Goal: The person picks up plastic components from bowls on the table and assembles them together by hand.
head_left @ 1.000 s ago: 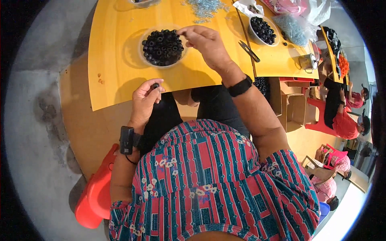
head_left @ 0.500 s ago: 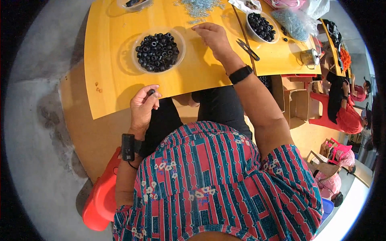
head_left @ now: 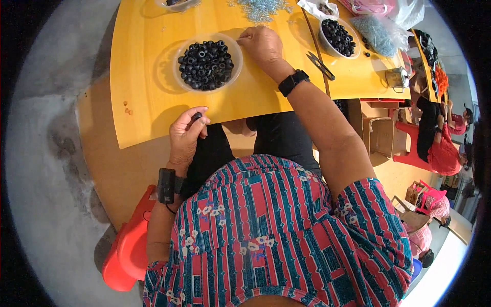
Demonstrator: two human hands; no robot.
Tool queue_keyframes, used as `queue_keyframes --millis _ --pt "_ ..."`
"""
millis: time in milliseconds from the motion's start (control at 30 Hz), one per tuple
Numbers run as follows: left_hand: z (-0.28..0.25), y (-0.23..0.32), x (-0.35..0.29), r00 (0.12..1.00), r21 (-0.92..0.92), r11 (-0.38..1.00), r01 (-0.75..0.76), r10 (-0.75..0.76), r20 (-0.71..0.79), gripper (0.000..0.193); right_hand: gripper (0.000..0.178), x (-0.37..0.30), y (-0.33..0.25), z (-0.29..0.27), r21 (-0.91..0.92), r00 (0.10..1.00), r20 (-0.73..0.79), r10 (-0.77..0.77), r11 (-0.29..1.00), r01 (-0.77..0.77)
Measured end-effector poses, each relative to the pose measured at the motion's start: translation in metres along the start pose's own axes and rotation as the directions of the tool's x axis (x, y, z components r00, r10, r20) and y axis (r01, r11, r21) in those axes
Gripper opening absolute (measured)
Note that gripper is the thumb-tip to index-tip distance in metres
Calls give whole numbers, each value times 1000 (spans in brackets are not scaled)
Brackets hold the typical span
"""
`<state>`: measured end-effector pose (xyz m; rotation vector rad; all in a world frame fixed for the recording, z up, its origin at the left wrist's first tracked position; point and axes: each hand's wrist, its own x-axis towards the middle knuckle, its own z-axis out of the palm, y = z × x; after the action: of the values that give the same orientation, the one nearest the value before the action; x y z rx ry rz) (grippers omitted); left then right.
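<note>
My left hand [head_left: 185, 130] is closed in a pinch on a small black cap [head_left: 196, 116], just off the near edge of the yellow table [head_left: 148, 115]. It looks like the hollow round black caps [head_left: 205, 66] heaped in a clear plastic bowl [head_left: 180, 84] on the tabletop. Beside that bowl's right rim is my right hand [head_left: 262, 47], its thumb and forefinger pressed together close above the table. What lies between those fingertips, if anything, is too small to make out. Beyond the hand spreads a pile of tiny clear bluish pieces [head_left: 261, 10].
To the right lie black scissors-like snips [head_left: 321, 66] and a second bowl of black caps [head_left: 338, 38]. A bag of clear bluish pieces [head_left: 376, 35] and a metal mug [head_left: 396, 78] stand farther right. A red chair [head_left: 134, 250] is at my left. Other people sit at far right.
My right hand has come left and slightly nearer, toward the bowl's rim, and its fingers have drawn together. My left hand keeps its pinch on the black cap.
</note>
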<state>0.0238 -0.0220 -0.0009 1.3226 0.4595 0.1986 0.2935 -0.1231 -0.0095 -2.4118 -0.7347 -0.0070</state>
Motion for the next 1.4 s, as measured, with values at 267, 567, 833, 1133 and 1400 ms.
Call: queue_keyframes --millis 267,567,833,1133,1400 --pt "-5 -5 5 999 -59 998 34 -33 29 30 23 -14 11 10 -410 967 -14 -256 883 228" --pt "16 -9 8 990 -83 997 3 9 143 31 24 -47 43 -9 -476 931 49 -362 811 341" --pt "28 -3 22 979 -101 994 37 -15 205 24 25 -59 51 -16 -243 963 41 -266 932 268" --pt "57 0 50 908 -471 791 391 -247 339 15 16 -114 9 -34 418 972 107 -211 896 149" --pt "66 -1 76 920 -228 910 347 -283 271 18 10 -100 14 -23 264 903 -13 -430 869 418"
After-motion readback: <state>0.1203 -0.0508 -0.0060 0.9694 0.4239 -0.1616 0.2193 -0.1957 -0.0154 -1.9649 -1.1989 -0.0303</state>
